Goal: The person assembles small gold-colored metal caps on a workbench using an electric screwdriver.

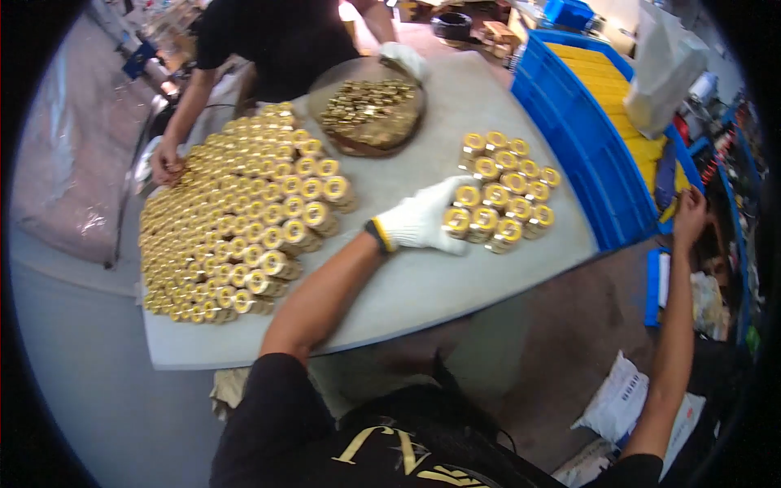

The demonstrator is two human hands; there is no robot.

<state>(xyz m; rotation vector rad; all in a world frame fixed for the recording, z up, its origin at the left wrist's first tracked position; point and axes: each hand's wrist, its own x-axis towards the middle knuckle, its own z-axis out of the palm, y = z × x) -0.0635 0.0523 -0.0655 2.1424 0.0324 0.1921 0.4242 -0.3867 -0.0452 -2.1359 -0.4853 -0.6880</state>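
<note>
My left hand, in a white glove with a dark cuff edged in yellow, rests against the left side of a small group of brass-coloured ring-topped cylinders. Its thumb and fingers are apart around the edge of that group. Far out to the right, my bare right hand is closed at the near corner of a blue crate. A small yellow piece shows at its fingertips; what kind of piece cannot be told. Beside it in the crate lies a dark blue-purple object.
A large block of upright brass cylinders covers the table's left side. Across the grey table, a co-worker's gloved hand touches a round pan of small brass parts; their other hand reaches the block. White bags lie below right.
</note>
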